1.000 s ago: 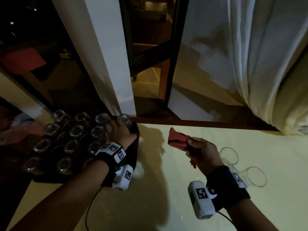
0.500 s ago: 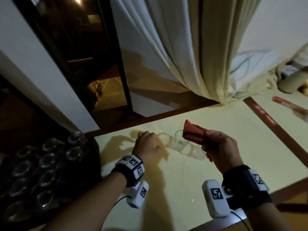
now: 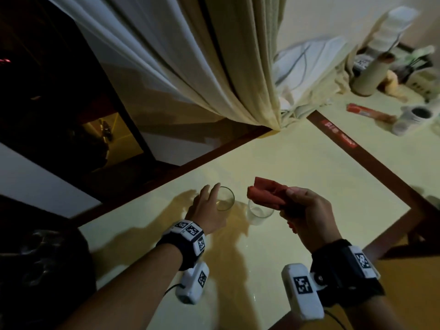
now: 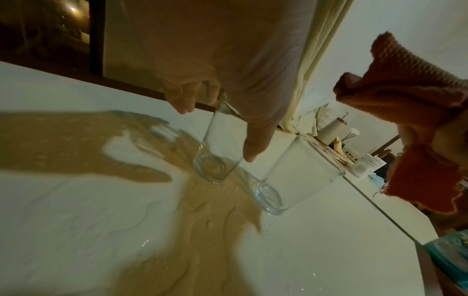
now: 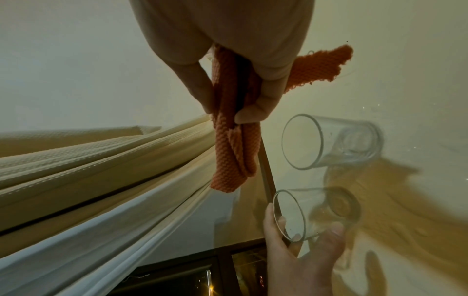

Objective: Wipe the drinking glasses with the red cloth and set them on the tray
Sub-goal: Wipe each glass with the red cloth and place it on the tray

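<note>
Two clear drinking glasses stand upright on the pale table. My left hand [image 3: 212, 201] grips the left glass [image 3: 225, 200] near its rim, thumb on one side and fingers on the other; the left wrist view shows this glass [image 4: 215, 148] with its base at the tabletop. Just to its right, the other glass [image 3: 259, 211] stands free. My right hand [image 3: 289, 198] pinches the folded red cloth [image 3: 264, 192] in the air above that free glass. The red cloth [image 5: 235, 140] hangs from thumb and fingers. The dark tray [image 3: 47, 263] holding several glasses lies at the far left, blurred.
A pale curtain [image 3: 214, 67] hangs behind the table's wooden far edge [image 3: 214, 153]. A second table at the right carries a cup [image 3: 414, 115], a tall cylinder [image 3: 371, 75] and clutter. Water droplets dot the tabletop [image 4: 253, 250].
The head view has swung right, away from the tray. My left hand left the tray and now grips a glass on the table. The right hand still holds the cloth.
</note>
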The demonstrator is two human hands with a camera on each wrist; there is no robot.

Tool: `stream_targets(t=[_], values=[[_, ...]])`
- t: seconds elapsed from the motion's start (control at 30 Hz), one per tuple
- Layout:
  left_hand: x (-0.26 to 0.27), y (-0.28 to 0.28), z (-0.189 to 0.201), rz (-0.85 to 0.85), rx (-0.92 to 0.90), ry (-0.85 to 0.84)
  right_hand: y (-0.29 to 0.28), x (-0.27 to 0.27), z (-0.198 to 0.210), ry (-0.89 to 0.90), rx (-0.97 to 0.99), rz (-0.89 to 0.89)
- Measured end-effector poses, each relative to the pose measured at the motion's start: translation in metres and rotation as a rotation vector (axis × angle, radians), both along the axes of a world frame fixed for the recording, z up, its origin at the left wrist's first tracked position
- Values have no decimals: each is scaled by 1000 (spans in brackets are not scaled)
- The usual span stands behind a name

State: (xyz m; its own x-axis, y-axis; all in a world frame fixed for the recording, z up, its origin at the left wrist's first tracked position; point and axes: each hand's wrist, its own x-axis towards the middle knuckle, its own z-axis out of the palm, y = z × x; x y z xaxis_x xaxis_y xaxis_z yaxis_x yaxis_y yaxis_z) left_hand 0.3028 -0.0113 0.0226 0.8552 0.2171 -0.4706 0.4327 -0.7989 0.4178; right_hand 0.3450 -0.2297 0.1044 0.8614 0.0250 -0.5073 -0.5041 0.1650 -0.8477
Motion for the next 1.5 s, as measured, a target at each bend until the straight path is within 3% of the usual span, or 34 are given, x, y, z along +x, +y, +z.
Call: stream_targets(t=[0.13,0.33,0.47,0.63,0.77,0.93,1.23,1.5], values=[[7,2,-9,10,-5,-96,3,3,-14,21,41,-45],[13,8,-10,148,-186,-144,10,1,-27,59,59,-46],[-4,17,-2,329,-389,-254,18,-6,-21,63,79,15],[-46,31,27,652,-804,-412,39,-20,-11,44,239,65],[-89,34,42,767,-924,-479,67,-45,-9,68,406,174],[-139,33,53,857,-938,-479,99,-82,-7,122,499,370],[-205,43,80,945,-954,-597,133,-140,11,-109,64,716],[-238,50,93,893,-880,-605,152,-158,32,-177,40,932]])
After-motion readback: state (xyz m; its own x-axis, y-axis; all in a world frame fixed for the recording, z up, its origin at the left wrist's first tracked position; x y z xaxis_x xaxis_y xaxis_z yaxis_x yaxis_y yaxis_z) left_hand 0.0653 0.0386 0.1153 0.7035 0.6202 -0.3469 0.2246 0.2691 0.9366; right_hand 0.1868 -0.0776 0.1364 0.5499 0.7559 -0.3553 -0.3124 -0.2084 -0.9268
